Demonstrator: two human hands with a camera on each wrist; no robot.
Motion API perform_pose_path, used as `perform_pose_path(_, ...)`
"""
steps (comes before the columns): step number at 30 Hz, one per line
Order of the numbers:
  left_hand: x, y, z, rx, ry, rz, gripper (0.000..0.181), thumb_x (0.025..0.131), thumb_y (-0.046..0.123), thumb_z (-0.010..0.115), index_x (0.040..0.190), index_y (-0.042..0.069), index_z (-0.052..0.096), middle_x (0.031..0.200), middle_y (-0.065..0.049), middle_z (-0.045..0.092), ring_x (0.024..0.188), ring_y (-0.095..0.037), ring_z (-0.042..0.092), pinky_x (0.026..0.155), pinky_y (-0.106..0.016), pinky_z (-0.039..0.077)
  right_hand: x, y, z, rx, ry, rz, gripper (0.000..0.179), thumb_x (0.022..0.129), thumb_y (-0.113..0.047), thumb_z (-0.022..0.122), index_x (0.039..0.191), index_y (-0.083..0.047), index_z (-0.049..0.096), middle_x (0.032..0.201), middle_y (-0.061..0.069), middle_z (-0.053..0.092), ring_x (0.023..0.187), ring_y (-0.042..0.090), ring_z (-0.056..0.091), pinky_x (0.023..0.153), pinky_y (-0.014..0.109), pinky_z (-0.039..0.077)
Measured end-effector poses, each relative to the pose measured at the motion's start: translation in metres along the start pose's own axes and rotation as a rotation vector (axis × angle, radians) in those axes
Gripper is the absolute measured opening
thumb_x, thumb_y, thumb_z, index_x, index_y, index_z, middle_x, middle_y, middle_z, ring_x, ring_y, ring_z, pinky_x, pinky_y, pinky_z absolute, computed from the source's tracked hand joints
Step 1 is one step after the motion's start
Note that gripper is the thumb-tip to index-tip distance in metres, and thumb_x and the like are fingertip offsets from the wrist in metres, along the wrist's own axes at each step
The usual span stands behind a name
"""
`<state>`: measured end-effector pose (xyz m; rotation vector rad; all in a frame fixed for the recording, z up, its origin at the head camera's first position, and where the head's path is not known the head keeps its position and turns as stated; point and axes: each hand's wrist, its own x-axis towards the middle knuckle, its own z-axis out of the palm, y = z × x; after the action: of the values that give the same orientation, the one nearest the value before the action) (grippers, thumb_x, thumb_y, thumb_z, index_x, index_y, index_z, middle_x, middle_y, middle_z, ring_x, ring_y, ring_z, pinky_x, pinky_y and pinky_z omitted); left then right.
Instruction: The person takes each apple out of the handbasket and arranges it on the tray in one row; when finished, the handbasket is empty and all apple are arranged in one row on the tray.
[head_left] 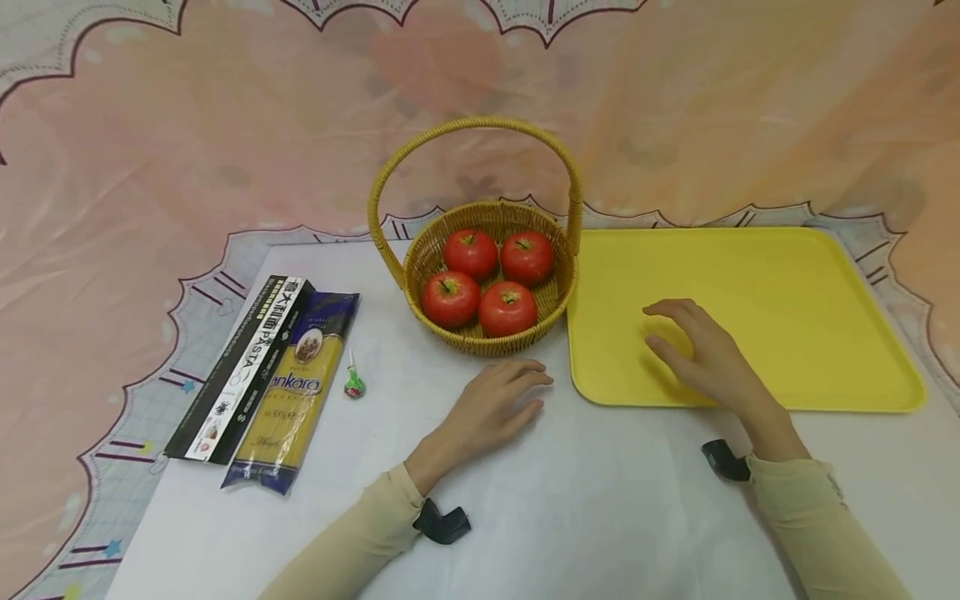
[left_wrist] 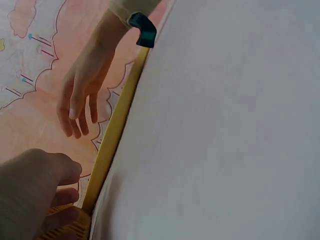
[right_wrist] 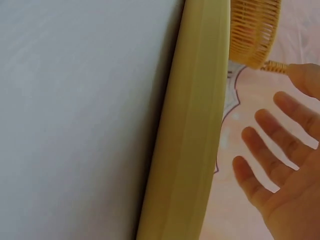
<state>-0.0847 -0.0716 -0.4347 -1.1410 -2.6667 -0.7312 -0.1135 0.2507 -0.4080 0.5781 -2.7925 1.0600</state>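
In the head view a round woven basket (head_left: 487, 343) with a tall arched handle stands at the back middle and holds several red apples (head_left: 507, 309). My left hand (head_left: 491, 408) is just in front of the basket, fingers loosely bent with nothing in them. Over the front left part of a yellow tray (head_left: 795, 325) hovers my right hand (head_left: 701, 354), its fingers spread and holding nothing. The right wrist view shows that hand (right_wrist: 292, 165) with fingers apart, near the tray's edge (right_wrist: 185, 125). Part of the left hand (left_wrist: 35, 185) shows in the left wrist view.
On the left of the white table (head_left: 585, 500) lie a black and white pasta box (head_left: 240, 367) and a yellow and blue pasta packet (head_left: 292, 396), the packet partly over the box. Beside them is a small green lollipop (head_left: 354, 383). A patterned cloth (head_left: 300, 125) hangs behind.
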Motion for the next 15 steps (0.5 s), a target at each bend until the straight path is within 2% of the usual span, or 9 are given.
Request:
perform_pose_path(8,0.01,0.011,0.014,-0.059,0.018,0.047,0.029,0.089,0.021,0.061,0.118,0.019,0.063,0.127,0.0,0.055,0.123,-0.014,0.048,0.104,-0.03,0.04,0.014,-0.008,0.007,-0.008,0.024,-0.09,0.034,0.09,-0.016,0.063,0.123,-0.01,0.056,0.126,0.005,0.053,0.121,0.027,0.048,0.097,0.05,0.039)
perform_pose_path(15,0.021,0.023,0.025,-0.02,-0.023,0.111,0.029,0.092,0.022,0.057,0.12,0.019,0.06,0.13,-0.001,0.052,0.128,-0.015,0.043,0.108,-0.029,0.036,0.028,-0.016,0.011,-0.031,0.0,-0.13,0.032,0.091,-0.019,0.062,0.122,-0.014,0.056,0.125,0.004,0.054,0.12,0.025,0.049,0.097,0.048,0.04)
